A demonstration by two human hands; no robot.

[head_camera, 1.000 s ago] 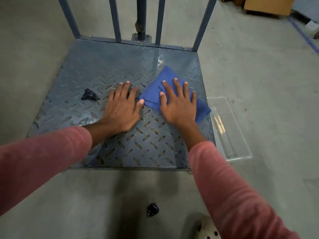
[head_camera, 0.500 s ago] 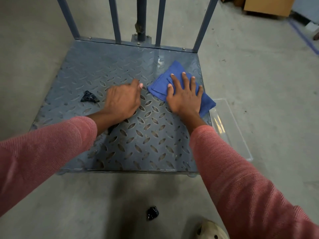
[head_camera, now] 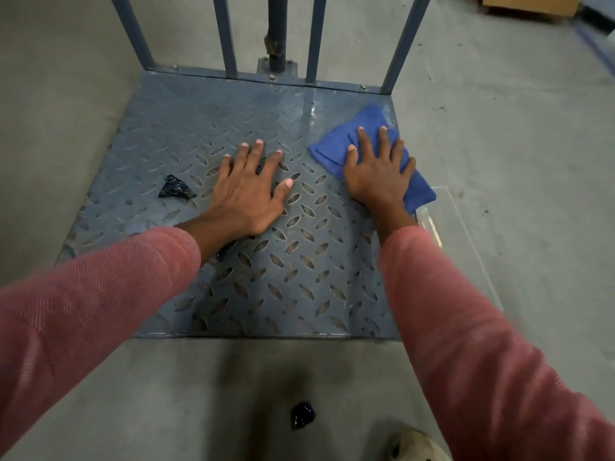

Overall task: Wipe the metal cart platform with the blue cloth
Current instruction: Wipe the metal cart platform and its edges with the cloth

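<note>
The metal cart platform is grey-blue tread plate lying low over the concrete floor. A folded blue cloth lies near its right edge, toward the far corner. My right hand presses flat on the cloth with fingers spread, covering its middle. My left hand rests flat on the bare plate at the centre, fingers apart, holding nothing. Both forearms wear pink sleeves.
Upright bars rise along the platform's far edge. A crumpled dark scrap lies on the plate left of my left hand, another on the floor in front. A clear plastic tray sits beside the right edge. A shoe shows at the bottom.
My right hand has slid the cloth away from me and to the right, toward the far right corner. My left hand curled briefly, then spread flat again on the plate.
</note>
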